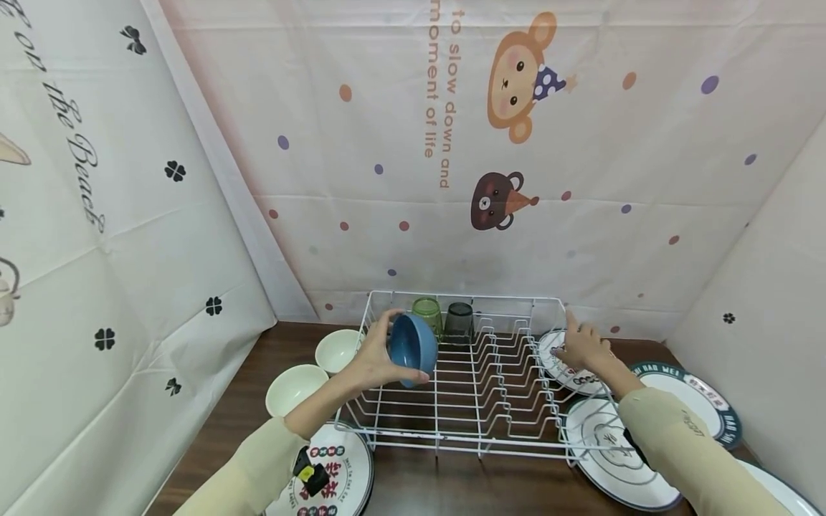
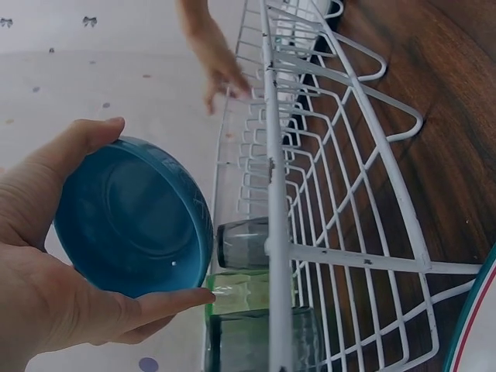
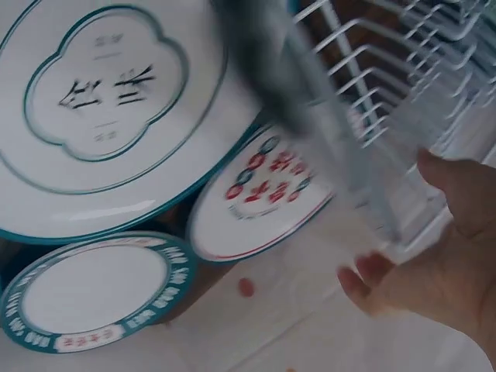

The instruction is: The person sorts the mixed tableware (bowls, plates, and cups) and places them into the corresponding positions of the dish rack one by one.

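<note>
My left hand (image 1: 381, 358) grips a blue bowl (image 1: 419, 350) between thumb and fingers, above the left part of a white wire dish rack (image 1: 452, 434). The bowl is tipped on its side; in the left wrist view its hollow inside (image 2: 136, 221) faces the camera. My right hand (image 1: 586, 350) is at the rack's back right end, above a white plate (image 1: 553, 351) with red print. In the right wrist view that hand (image 3: 434, 271) has its thumb and fingers apart with nothing between them. A green glass (image 1: 427, 312) and a dark glass (image 1: 459, 322) stand at the rack's back.
Two pale bowls (image 1: 293, 390) sit left of the rack, with a printed plate (image 1: 338, 459) in front of them. More plates lie at the right, one with a green rim (image 1: 684, 394) and a large one (image 1: 619, 451) partly under the rack's edge. Printed cloth hangs behind.
</note>
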Demonstrator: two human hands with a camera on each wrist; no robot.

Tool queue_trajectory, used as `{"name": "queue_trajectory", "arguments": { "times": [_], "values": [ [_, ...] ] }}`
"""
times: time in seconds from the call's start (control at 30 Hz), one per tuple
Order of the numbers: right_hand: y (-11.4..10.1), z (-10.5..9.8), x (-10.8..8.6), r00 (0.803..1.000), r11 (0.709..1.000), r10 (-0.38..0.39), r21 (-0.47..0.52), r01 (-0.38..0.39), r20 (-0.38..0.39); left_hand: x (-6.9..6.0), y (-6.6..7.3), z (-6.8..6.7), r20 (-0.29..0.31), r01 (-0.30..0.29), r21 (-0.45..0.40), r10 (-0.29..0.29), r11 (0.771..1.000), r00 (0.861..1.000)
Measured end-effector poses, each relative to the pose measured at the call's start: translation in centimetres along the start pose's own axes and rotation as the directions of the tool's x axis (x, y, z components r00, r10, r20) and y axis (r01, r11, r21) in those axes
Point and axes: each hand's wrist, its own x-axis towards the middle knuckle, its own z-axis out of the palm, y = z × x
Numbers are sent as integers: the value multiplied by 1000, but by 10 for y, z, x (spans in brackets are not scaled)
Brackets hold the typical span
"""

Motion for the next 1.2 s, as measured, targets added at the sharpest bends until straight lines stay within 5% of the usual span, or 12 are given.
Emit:
{"name": "queue_trajectory", "arguments": {
  "times": [0.07,0.2,0.33,0.4,0.5,0.6,0.77,0.87,1.03,1.2],
  "values": [
    [-12,1,2,993,997,-63,35,67,-104,0,2,-2,4,-3,-5,3,1000,1000],
    [-47,-6,-1,945,967,-200,104,233,-257,0,4,-3,8,-6,3,6,1000,1000],
    [-85,-18,-15,908,904,-327,195,382,-263,0,6,-1,2,-14,-7,14,1000,1000],
    [-100,-23,-23,908,869,-357,279,409,-220,-1,8,0,8,-15,-28,16,999,1000],
    [-119,-27,-34,933,814,-351,469,343,-72,-2,10,3,33,-16,-70,19,997,999],
    [-132,-26,-42,929,709,-361,672,213,87,-3,11,6,65,-16,-113,23,993,998],
    [-144,-22,-54,862,511,-448,859,30,236,-8,14,11,120,-58,-160,78,985,990],
    [-148,-19,-60,806,429,-524,903,-28,274,-12,14,13,134,-105,-173,129,979,983],
    [-153,-9,-62,727,327,-615,938,-117,305,-19,13,15,127,-144,-206,172,968,977],
    [-152,-5,-63,719,271,-621,947,-175,311,-19,16,18,134,-134,-232,168,963,977]
  ]
}}
